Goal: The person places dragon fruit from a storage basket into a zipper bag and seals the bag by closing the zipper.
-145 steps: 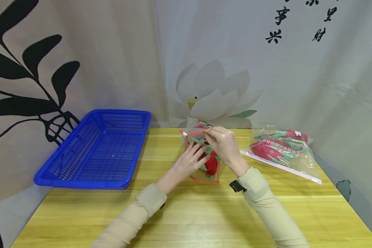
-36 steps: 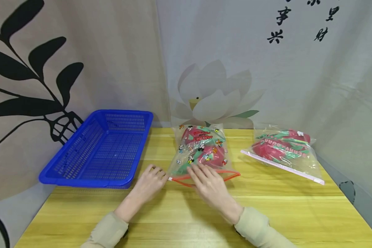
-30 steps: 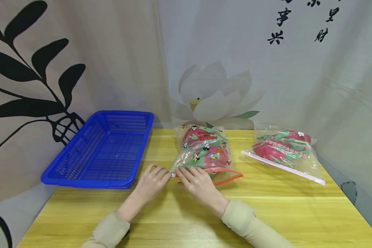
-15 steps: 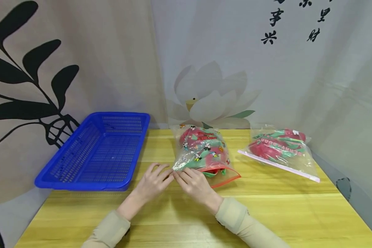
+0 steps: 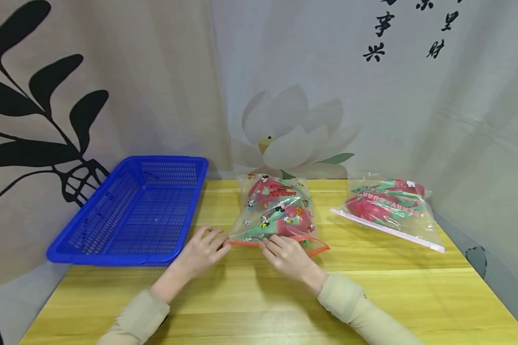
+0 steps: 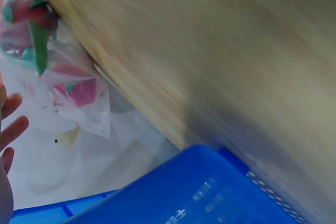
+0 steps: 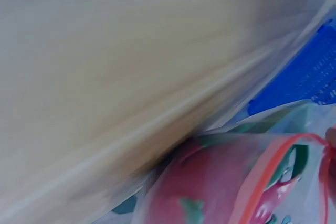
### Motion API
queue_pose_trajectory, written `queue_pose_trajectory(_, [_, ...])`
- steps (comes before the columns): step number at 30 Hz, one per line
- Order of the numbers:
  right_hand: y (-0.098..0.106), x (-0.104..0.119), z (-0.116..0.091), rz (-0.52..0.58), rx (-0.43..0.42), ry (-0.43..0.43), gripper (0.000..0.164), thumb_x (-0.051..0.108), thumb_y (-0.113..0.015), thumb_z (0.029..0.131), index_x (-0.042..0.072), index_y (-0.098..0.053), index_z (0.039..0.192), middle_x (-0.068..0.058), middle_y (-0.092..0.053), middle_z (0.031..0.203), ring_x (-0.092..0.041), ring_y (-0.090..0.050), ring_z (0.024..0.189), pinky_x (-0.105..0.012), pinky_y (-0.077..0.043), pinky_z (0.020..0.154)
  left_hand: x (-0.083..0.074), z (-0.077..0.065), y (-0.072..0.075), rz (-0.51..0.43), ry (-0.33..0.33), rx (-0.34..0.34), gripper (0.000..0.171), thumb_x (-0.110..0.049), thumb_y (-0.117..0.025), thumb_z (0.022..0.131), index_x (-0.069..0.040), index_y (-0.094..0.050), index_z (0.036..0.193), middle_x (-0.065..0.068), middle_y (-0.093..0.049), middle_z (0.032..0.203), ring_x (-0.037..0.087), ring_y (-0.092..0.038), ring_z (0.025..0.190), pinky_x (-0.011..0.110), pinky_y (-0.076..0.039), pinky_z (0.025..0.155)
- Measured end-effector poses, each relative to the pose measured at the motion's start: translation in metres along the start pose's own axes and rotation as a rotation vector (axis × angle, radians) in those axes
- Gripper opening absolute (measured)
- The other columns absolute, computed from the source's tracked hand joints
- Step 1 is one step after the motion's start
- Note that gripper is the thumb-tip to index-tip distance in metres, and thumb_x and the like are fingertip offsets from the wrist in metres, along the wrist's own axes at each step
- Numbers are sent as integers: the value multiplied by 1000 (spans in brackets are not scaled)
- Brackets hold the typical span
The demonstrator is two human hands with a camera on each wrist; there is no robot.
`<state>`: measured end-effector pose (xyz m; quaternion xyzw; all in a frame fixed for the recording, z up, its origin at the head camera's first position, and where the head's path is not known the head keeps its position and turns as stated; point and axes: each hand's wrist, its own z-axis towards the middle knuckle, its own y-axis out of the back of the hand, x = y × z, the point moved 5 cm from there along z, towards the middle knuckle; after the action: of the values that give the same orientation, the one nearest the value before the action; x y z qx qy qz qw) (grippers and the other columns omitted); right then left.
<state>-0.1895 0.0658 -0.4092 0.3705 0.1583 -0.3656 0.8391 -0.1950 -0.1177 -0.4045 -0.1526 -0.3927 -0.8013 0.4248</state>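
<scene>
A clear zip bag [image 5: 280, 206] printed with small cartoon figures lies mid-table, with red and green items inside whose kind I cannot tell. Its red zip edge faces me. At the left end of that edge, my left hand [image 5: 200, 251] pinches the corner. My right hand [image 5: 287, 256] pinches the zip edge near its middle, fingers curled; the slider is hidden. Left of the right hand the zip edge runs as one line, while its right part gapes in a loop. The right wrist view shows the gaping red zip [image 7: 262, 174] beside a fingertip [image 7: 332, 140].
To the left stands a blue plastic basket [image 5: 198, 201], close to the left hand. A second clear bag [image 5: 388, 206] with a pale pink zip edge and red and green contents lies at the right. A printed cloth [image 5: 293, 57] hangs behind the wooden table [image 5: 250, 306].
The bag was turned and laid flat, zip edge toward me. Both hands met at its left corner half a second ago; since then the right hand has moved right along the zip.
</scene>
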Motion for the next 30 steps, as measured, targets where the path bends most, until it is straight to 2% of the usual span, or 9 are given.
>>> queue_pose_trajectory(6, [9, -5, -15, -13, -43, 75, 30, -1, -45, 95, 6, -73, 86, -3, -74, 83, -13, -67, 74, -23, -58, 68, -7, 0, -4, 13, -27, -16, 33, -4, -35, 99, -12, -61, 80, -1, -71, 79, 17, -67, 75, 32, -53, 70])
queue_pose_trajectory(9, [12, -8, -21, -9, -38, 74, 31, -2, -44, 94, 6, -73, 86, -3, -74, 83, -13, -66, 73, -23, -57, 67, -9, 0, -7, 8, -22, -5, 28, -5, -38, 96, -12, -59, 79, -1, -71, 79, 17, -67, 76, 33, -52, 71])
queue_pose_trajectory(15, [15, -13, -32, 9, 27, 54, 31, -2, -43, 94, 7, -73, 88, -2, -74, 84, -12, -63, 72, -22, -57, 65, -10, -1, -9, -6, -9, 20, 15, -8, -46, 85, -12, -59, 79, 0, -70, 78, 18, -66, 77, 34, -52, 72])
queue_pose_trajectory(19, [19, -16, -39, 22, 31, 49, 35, -3, -40, 94, 7, -73, 85, -2, -74, 82, -12, -62, 71, -22, -56, 64, -11, -2, -10, -20, -20, 48, 13, -9, -47, 83, -13, -58, 78, -1, -71, 79, 18, -67, 78, 34, -52, 73])
queue_pose_trajectory(27, [21, -19, -44, 12, 24, 50, 36, -4, -39, 95, 6, -71, 82, -3, -73, 80, -13, -64, 72, -24, -58, 68, -10, -2, -13, -1, 58, 94, 11, -12, -48, 82, -12, -59, 80, 0, -70, 72, 21, -67, 79, 36, -51, 74])
queue_pose_trajectory(30, [20, -20, -44, 4, 25, 54, 36, -4, -39, 95, 6, -71, 82, -3, -73, 80, -14, -65, 73, -24, -58, 70, -11, 1, -15, 23, 67, 118, 10, -11, -50, 82, -12, -59, 82, 1, -71, 72, 21, -68, 80, 36, -52, 75])
